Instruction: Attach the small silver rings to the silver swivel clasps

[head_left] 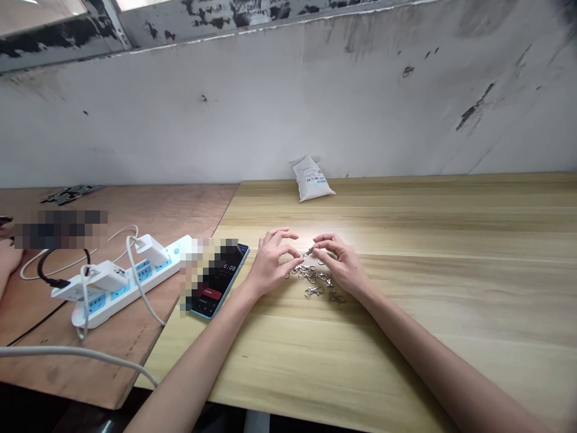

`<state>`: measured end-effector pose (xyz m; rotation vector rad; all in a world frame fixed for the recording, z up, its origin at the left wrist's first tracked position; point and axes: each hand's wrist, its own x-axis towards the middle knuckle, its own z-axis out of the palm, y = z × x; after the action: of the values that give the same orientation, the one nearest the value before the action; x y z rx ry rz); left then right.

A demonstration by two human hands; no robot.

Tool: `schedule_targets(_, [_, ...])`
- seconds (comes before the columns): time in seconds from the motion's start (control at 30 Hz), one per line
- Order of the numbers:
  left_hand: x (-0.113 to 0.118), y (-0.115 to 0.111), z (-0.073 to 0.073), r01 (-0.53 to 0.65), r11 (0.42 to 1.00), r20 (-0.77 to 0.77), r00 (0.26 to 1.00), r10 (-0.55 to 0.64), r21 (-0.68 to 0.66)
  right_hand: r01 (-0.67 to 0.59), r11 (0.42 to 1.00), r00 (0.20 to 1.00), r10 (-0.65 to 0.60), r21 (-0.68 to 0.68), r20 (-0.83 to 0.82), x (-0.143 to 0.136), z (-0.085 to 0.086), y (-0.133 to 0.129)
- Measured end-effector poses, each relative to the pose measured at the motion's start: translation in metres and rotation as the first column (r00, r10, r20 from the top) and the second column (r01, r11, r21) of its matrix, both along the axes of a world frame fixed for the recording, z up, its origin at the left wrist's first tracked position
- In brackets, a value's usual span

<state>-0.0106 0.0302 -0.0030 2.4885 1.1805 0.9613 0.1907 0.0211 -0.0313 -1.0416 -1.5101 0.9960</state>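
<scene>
Between the fingertips of both hands is a small silver lobster clasp (pixel 309 251) with a ring at one end. My right hand (pixel 340 261) pinches its body between thumb and index finger. At the ring end, the thumb and index finger of my left hand (pixel 273 258) come together in a pinch, with the other fingers raised and curved. Below the hands lies a loose pile of silver lobster clasps (pixel 309 273), several of them overlapping. One clasp (pixel 314 291) rests nearer to me, and others lie close to my right wrist.
A phone (pixel 219 285) with its screen lit lies left of my left forearm. Further left, a white power strip (pixel 135 279) carries chargers and cables. A white plastic packet (pixel 313 180) stands by the wall. Part of another person's arm (pixel 9 264) shows at the left edge.
</scene>
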Motion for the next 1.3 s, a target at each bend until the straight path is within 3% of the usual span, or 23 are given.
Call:
schedule_targets(0.43, [-0.0005, -0.0002, -0.0021, -0.001, 0.999, -0.025, 1.0, 0.002, 0.037, -0.006, 0.995, 0.995, -0.004, 0.103, 0.103, -0.0019, 0.0006, -0.002])
schedule_targets(0.87, [0.0032, -0.0007, 0.0015, -0.076, 0.997, 0.006, 0.997, 0.076, -0.013, 0.096, 0.929, 0.947, -0.197, 0.357, 0.256, -0.0056, 0.0075, -0.0073])
schedule_targets(1.3, [0.0066, -0.0024, -0.0004, -0.142, 0.986, 0.077, 0.986, 0.149, -0.087, 0.035, 0.891, 0.906, -0.219, 0.453, 0.361, -0.0025, 0.0071, -0.0054])
